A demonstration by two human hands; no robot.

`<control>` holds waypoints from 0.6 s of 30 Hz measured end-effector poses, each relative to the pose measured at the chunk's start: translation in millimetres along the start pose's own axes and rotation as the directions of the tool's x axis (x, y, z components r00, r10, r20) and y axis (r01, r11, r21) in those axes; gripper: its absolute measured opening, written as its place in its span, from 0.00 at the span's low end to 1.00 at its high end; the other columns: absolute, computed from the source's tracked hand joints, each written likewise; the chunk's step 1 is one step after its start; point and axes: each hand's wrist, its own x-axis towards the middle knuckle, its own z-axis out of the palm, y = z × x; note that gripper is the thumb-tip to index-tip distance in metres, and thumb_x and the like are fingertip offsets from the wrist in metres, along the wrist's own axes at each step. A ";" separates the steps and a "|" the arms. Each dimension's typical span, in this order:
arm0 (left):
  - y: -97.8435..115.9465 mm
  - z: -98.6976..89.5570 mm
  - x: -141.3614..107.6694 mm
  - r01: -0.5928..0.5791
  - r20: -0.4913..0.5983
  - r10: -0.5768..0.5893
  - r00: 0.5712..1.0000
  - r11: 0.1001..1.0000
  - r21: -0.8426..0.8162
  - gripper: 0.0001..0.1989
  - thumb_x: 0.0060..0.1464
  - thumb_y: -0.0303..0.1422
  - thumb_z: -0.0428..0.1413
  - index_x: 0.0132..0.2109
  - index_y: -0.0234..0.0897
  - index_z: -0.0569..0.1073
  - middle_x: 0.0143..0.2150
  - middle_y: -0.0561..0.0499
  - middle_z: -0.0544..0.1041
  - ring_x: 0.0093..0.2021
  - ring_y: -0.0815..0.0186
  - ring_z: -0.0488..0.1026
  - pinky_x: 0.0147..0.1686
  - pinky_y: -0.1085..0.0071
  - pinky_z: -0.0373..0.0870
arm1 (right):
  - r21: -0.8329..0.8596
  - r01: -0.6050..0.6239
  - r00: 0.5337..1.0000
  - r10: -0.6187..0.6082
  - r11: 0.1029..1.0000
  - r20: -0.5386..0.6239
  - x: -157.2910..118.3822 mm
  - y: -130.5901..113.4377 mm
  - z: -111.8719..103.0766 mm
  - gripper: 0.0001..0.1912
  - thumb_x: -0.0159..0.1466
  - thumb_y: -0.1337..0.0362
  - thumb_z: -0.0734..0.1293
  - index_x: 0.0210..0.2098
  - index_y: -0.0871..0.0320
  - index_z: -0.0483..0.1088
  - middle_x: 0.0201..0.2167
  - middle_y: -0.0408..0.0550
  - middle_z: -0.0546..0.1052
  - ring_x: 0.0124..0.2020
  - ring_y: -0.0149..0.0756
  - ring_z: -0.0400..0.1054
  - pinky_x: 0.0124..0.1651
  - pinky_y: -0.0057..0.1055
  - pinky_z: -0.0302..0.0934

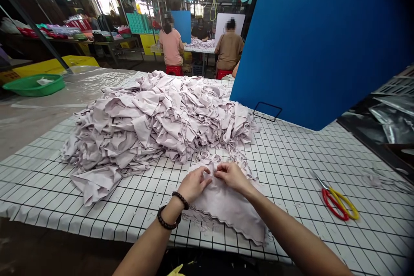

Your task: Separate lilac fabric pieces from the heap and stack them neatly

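Note:
A pale lilac piece of cloth point(226, 209) lies spread on the table right in front of me, its wavy lower edge toward me. My left hand point(194, 185), with two dark bead bracelets at the wrist, grips the upper part of this cloth between curled fingers and thumb. Close beside it, my right hand point(232, 176) pinches the same cloth near its top edge. The fingertips of both hands almost meet; exactly what lies between them is too small to make out. Just beyond the hands rises a big heap of similar lilac cloth pieces point(161, 116).
Scissors point(336, 202) with red and yellow handles lie at the right on the checked tablecloth point(300, 159). A large blue board point(317, 47) stands behind, near a black wire stand point(268, 111). A green basin point(35, 85) sits far left. Several people work at a table beyond.

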 end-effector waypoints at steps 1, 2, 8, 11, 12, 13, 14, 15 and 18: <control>-0.1 0.5 1.1 0.003 0.003 -0.003 1.000 1.000 0.012 0.11 0.49 0.38 0.58 0.41 0.40 0.73 0.22 0.56 0.67 0.24 0.67 0.63 0.26 0.74 0.53 | -0.054 0.041 0.999 -0.041 0.998 -0.002 -0.4 -0.4 -0.1 0.06 0.53 0.65 0.66 0.21 0.60 0.69 0.18 0.41 0.69 0.22 0.28 0.61 0.26 0.25 0.53; 0.1 0.7 2.0 0.009 0.006 -0.009 1.000 1.000 0.023 0.11 0.49 0.38 0.57 0.40 0.40 0.72 0.22 0.56 0.67 0.24 0.67 0.63 0.26 0.73 0.53 | -0.107 0.070 0.998 -0.070 0.992 0.000 -0.9 -1.1 -0.3 0.07 0.53 0.66 0.66 0.20 0.60 0.69 0.19 0.41 0.70 0.23 0.28 0.61 0.28 0.25 0.53; 3.5 -2.0 3.6 0.015 0.058 -0.023 0.998 0.991 0.131 0.10 0.51 0.39 0.55 0.39 0.41 0.70 0.26 0.55 0.69 0.29 0.65 0.66 0.27 0.73 0.55 | -0.278 0.129 0.992 -0.120 0.952 0.049 -4.2 -6.1 -1.2 0.06 0.55 0.68 0.63 0.23 0.60 0.69 0.21 0.42 0.71 0.25 0.29 0.63 0.29 0.25 0.52; 3.4 -1.7 3.6 0.001 0.062 -0.010 0.998 0.989 0.145 0.09 0.52 0.39 0.54 0.40 0.41 0.70 0.26 0.55 0.69 0.29 0.66 0.66 0.28 0.73 0.56 | -0.298 0.149 0.988 -0.134 0.943 0.071 -4.6 -6.5 -1.4 0.06 0.56 0.68 0.63 0.24 0.60 0.69 0.22 0.42 0.72 0.25 0.29 0.63 0.29 0.24 0.51; 3.1 -1.4 3.6 -0.004 0.063 -0.005 0.998 0.990 0.144 0.09 0.52 0.39 0.54 0.40 0.41 0.70 0.26 0.56 0.69 0.29 0.66 0.66 0.28 0.73 0.57 | -0.301 0.153 0.988 -0.136 0.941 0.074 -4.5 -6.3 -1.6 0.06 0.56 0.67 0.63 0.24 0.60 0.69 0.22 0.42 0.72 0.25 0.29 0.63 0.29 0.24 0.51; 2.7 -1.0 3.8 -0.009 0.064 0.000 0.998 0.990 0.142 0.09 0.53 0.39 0.54 0.40 0.41 0.70 0.26 0.56 0.69 0.29 0.66 0.66 0.28 0.73 0.57 | -0.304 0.156 0.987 -0.139 0.940 0.077 -4.5 -6.0 -1.7 0.06 0.57 0.67 0.63 0.24 0.60 0.69 0.22 0.42 0.72 0.25 0.29 0.63 0.29 0.24 0.52; 2.4 -0.7 4.0 -0.014 0.067 0.004 0.998 0.990 0.141 0.09 0.53 0.39 0.54 0.39 0.41 0.70 0.26 0.55 0.69 0.29 0.67 0.66 0.28 0.73 0.57 | -0.308 0.159 0.987 -0.142 0.938 0.079 -4.4 -5.7 -1.9 0.06 0.57 0.67 0.63 0.24 0.59 0.69 0.22 0.42 0.72 0.26 0.29 0.63 0.29 0.24 0.52; 2.1 -0.6 4.2 -0.019 0.068 0.009 0.998 0.990 0.142 0.09 0.53 0.40 0.54 0.39 0.41 0.70 0.27 0.55 0.70 0.29 0.67 0.66 0.28 0.73 0.58 | -0.314 0.164 0.986 -0.146 0.935 0.080 -4.4 -5.5 -2.0 0.06 0.57 0.67 0.63 0.24 0.59 0.69 0.23 0.42 0.72 0.26 0.29 0.63 0.30 0.24 0.52; 1.9 -1.2 5.4 -0.033 0.066 0.023 0.998 0.988 0.153 0.09 0.52 0.40 0.54 0.37 0.40 0.71 0.29 0.54 0.71 0.30 0.67 0.66 0.29 0.73 0.58 | -0.350 0.177 0.984 -0.157 0.920 0.084 -4.5 -5.3 -2.1 0.06 0.57 0.67 0.63 0.24 0.59 0.69 0.23 0.42 0.72 0.27 0.29 0.64 0.31 0.24 0.52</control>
